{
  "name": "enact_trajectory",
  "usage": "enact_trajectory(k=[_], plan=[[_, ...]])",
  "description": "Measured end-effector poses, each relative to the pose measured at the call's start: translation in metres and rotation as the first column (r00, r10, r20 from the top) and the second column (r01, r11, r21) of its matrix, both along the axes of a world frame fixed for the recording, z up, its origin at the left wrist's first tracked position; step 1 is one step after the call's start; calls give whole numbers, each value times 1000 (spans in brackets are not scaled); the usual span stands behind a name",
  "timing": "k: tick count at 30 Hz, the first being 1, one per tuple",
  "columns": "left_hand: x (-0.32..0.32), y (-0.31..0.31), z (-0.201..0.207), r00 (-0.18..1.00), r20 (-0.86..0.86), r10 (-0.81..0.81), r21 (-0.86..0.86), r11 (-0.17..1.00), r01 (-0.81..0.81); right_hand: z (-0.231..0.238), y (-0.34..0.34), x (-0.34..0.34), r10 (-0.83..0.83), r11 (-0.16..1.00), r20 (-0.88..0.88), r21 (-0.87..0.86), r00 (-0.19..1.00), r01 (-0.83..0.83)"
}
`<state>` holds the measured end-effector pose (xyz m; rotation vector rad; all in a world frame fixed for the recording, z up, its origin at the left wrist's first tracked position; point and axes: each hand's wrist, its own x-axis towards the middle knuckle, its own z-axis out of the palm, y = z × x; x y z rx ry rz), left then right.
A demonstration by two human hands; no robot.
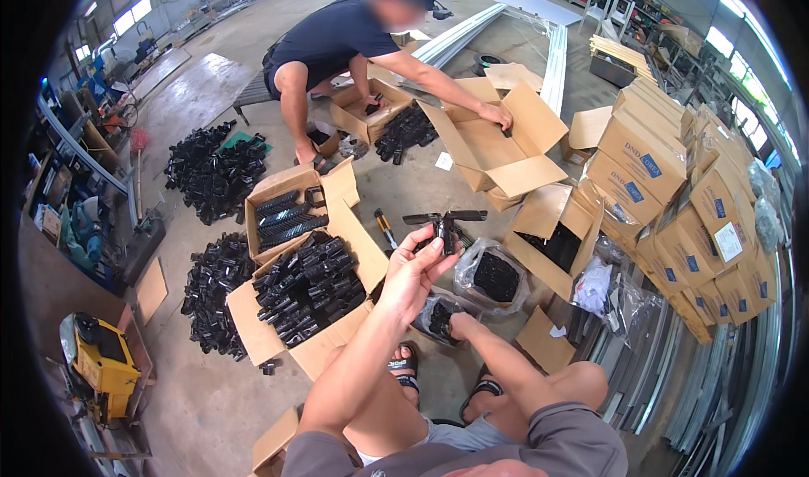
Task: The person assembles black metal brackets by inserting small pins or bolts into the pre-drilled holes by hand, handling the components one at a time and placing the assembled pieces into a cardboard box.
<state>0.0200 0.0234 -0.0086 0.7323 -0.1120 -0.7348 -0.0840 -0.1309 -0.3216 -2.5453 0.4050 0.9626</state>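
Note:
Raised in front of me, my left hand (pixel 415 273) pinches a black bracket (pixel 446 234) with arms sticking out to both sides. My right hand (pixel 458 327) reaches down into a lined container of small black parts (pixel 438 318), and its fingers are hidden there. Just beyond it stands a clear plastic bag (pixel 495 276) full of more small black pieces. Left of my left arm is an open carton (pixel 308 287) filled with black plastic parts. On the floor between that carton and my left hand lies an orange-and-black cutter (pixel 386 228).
Across from me a person (pixel 345 51) bends over an open carton (pixel 497 148). Heaps of black parts (pixel 215 169) cover the floor at the left. Stacked cartons (pixel 640 161) and long metal profiles (pixel 628 384) line the right. A yellow machine (pixel 101 363) stands lower left.

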Motion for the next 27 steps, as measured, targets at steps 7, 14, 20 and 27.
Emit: enact_trajectory(k=[7, 14, 20, 27], plan=[[5, 0, -10, 1000, -7, 25, 8, 1000, -25, 150, -54, 23, 12, 986, 503, 138, 864, -94], [1, -5, -10, 1000, 5, -4, -18, 1000, 5, 317, -45, 6, -739, 509, 447, 861, 504, -18], [-15, -10, -10, 997, -36, -66, -18, 998, 65, 328, -9, -6, -854, 452, 447, 891, 268, -43], [-32, -20, -8, 1000, -13, -28, -51, 998, 28, 314, -6, 5, -835, 527, 524, 849, 167, -34]])
